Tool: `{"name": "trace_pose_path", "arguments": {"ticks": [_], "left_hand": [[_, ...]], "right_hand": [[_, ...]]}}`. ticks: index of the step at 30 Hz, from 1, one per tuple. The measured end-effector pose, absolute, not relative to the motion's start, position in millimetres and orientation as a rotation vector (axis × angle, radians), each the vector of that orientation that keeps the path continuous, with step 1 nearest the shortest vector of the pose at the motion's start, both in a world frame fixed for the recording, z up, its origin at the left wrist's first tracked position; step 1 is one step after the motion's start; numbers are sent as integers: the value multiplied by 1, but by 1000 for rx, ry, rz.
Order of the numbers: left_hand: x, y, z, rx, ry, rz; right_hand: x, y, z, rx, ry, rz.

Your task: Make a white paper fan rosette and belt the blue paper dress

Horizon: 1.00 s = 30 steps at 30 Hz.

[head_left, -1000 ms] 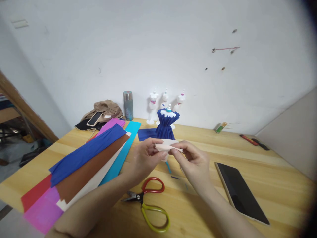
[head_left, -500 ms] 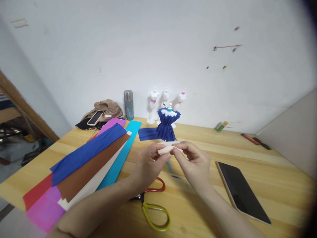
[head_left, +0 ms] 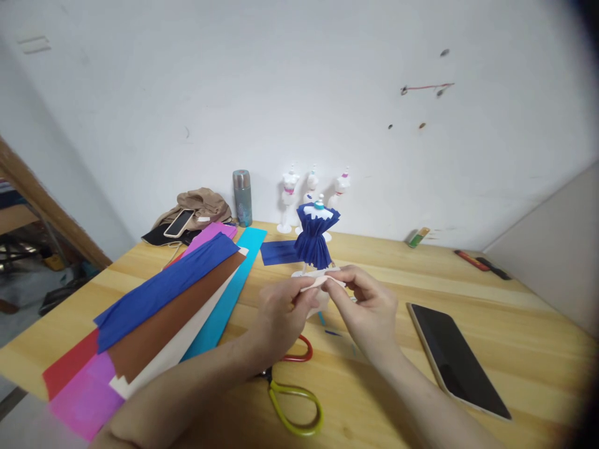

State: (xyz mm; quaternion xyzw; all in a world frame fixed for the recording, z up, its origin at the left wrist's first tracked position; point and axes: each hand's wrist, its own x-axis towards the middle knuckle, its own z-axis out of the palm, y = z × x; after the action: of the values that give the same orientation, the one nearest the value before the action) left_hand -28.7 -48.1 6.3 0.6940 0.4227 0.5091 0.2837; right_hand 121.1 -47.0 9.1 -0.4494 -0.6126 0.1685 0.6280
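Observation:
My left hand (head_left: 281, 312) and my right hand (head_left: 362, 302) pinch a small folded piece of pale pink paper (head_left: 318, 282) between them, above the wooden table (head_left: 515, 312). Both hands are closed on it, fingertips meeting at its middle. Just behind the paper stands a small mannequin in a pleated dark blue paper dress (head_left: 314, 240). A pair of scissors (head_left: 292, 393) with one red and one yellow-green handle lies on the table under my left wrist, partly hidden.
Long strips of coloured paper (head_left: 163, 299) fan out at the left. A tablet (head_left: 456, 362) lies at the right. Three white mannequins (head_left: 311, 187), a flask (head_left: 242, 198), a phone on beige cloth (head_left: 180, 221) and pens (head_left: 482, 265) line the back wall.
My left hand has dropped slightly and now covers more of the scissors. The pink paper looks folded narrower between my fingertips. My right hand has barely moved.

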Motion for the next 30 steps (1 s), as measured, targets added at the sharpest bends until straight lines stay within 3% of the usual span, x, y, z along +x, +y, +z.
{"name": "trace_pose_path", "arguments": {"ticks": [8, 30], "left_hand": [[-41, -34, 12, 1671, 942, 1229], [-47, -28, 25, 1665, 889, 1305]], "right_hand": [[136, -39, 18, -958, -1356, 769], [133, -41, 21, -872, -1234, 907]]}}
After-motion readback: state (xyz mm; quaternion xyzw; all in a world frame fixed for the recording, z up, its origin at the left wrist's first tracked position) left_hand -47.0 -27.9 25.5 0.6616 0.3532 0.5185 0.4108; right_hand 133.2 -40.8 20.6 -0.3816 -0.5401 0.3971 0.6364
